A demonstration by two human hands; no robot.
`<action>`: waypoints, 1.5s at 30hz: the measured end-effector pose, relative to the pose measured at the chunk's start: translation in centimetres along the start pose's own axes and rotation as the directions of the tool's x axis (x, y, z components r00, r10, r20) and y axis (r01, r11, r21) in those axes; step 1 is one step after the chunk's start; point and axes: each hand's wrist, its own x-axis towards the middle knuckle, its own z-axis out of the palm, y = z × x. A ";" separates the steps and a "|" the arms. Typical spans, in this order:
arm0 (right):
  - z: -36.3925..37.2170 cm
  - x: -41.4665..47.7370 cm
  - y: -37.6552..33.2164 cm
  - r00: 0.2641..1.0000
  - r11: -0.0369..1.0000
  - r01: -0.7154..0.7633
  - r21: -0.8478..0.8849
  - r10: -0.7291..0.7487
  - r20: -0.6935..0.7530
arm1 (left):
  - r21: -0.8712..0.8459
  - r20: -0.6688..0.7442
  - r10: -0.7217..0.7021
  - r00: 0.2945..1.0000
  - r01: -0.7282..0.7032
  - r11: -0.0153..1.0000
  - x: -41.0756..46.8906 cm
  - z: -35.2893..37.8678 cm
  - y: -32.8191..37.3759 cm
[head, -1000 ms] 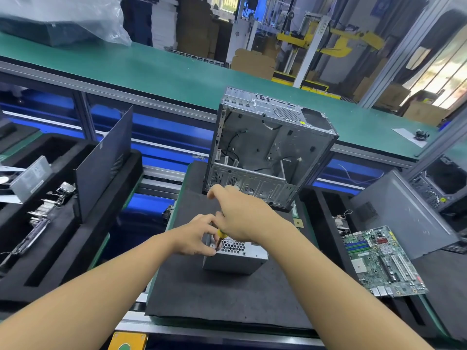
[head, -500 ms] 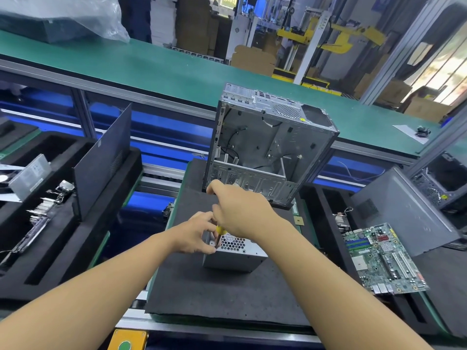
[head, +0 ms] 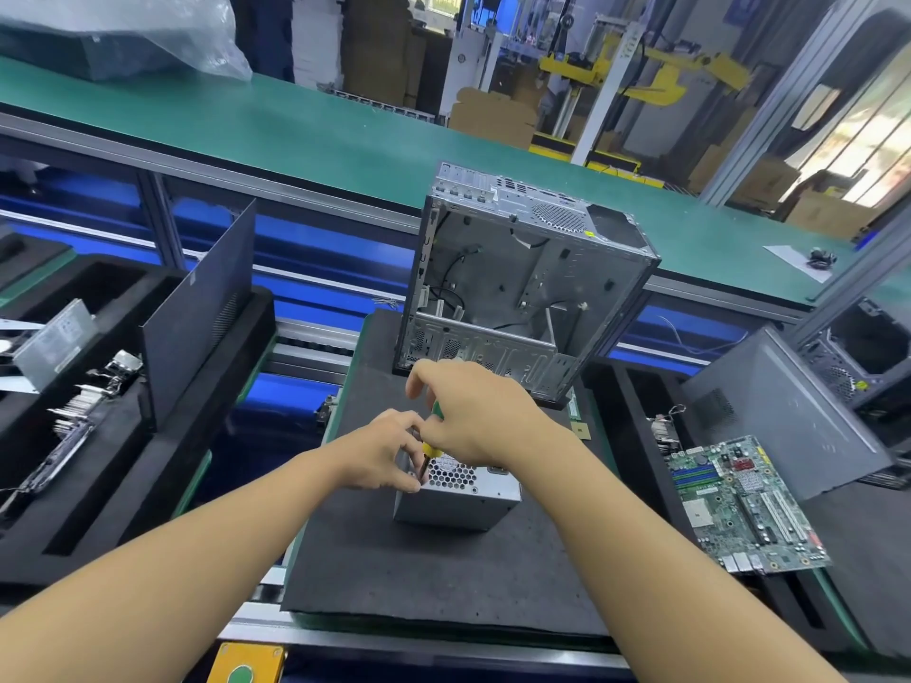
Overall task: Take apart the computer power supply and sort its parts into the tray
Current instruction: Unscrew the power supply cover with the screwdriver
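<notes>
A grey metal power supply [head: 461, 500] with a honeycomb vent on top sits on a black foam mat [head: 443, 574] in front of me. My right hand [head: 480, 411] grips a green and yellow screwdriver [head: 430, 448], held nearly upright with its tip at the unit's top left corner. My left hand [head: 382, 448] holds that same corner, fingers curled beside the screwdriver shaft. Black foam trays lie at the left [head: 98, 485] and right [head: 862, 559] of the mat.
An open, stripped computer case [head: 522, 288] stands upright at the mat's far end. A motherboard [head: 739, 505] and a grey side panel [head: 784, 411] lie in the right tray. The left tray holds a dark panel [head: 197, 313], a metal box and brackets. A green conveyor [head: 345, 135] runs behind.
My right hand has lifted slightly on the screwdriver, so more of its green handle shows. The left hand and the power supply stay in place.
</notes>
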 end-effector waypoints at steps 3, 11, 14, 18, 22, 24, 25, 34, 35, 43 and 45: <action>-0.1 -0.3 0.0 1.000 1.000 -0.009 0.019 0.008 0.006 | -0.002 0.012 0.008 1.000 -0.008 1.000 0.0 -0.1 0.1; -0.8 -0.8 0.2 1.000 0.999 -0.029 0.045 0.029 0.008 | 0.024 -0.004 0.028 1.000 -0.028 0.999 -0.1 0.0 0.1; -0.9 -0.8 0.2 1.000 0.998 -0.019 0.061 0.018 0.013 | 0.028 -0.012 0.032 0.999 -0.032 0.999 -0.1 0.1 0.1; -0.8 -0.8 0.2 0.999 0.997 0.008 0.080 -0.011 0.047 | 0.048 -0.024 0.015 1.000 -0.014 0.999 -0.1 0.2 -0.3; -0.8 -0.7 0.3 0.998 0.994 0.012 0.109 -0.018 0.057 | 0.045 -0.028 0.034 0.999 -0.033 0.998 -0.3 0.4 -0.6; -0.8 -0.7 0.3 0.998 0.994 0.012 0.111 -0.019 0.059 | 0.014 -0.032 0.037 0.999 -0.036 0.999 -0.4 0.5 -0.7; -0.8 -0.7 0.3 0.998 0.994 0.012 0.111 -0.019 0.059 | 0.001 -0.032 0.036 0.999 -0.036 0.999 -0.5 0.5 -0.8; -0.7 -0.6 0.0 0.998 0.999 0.018 0.033 -0.020 0.067 | -0.018 -0.056 0.035 0.998 -0.036 0.999 -0.3 0.9 -1.4; -0.6 -0.6 -0.1 0.997 1.000 0.026 0.017 -0.027 0.066 | -0.019 -0.059 0.037 0.998 -0.038 0.999 -0.2 1.0 -1.5; -0.7 -0.7 -0.3 0.968 0.983 0.175 0.048 -0.181 0.176 | -0.073 -0.051 0.020 0.999 -0.023 0.997 -0.3 0.8 -1.4; -0.8 -0.6 -0.2 0.965 0.986 0.161 0.044 -0.167 0.201 | -0.087 -0.051 0.014 0.999 -0.019 0.996 -0.3 0.9 -1.4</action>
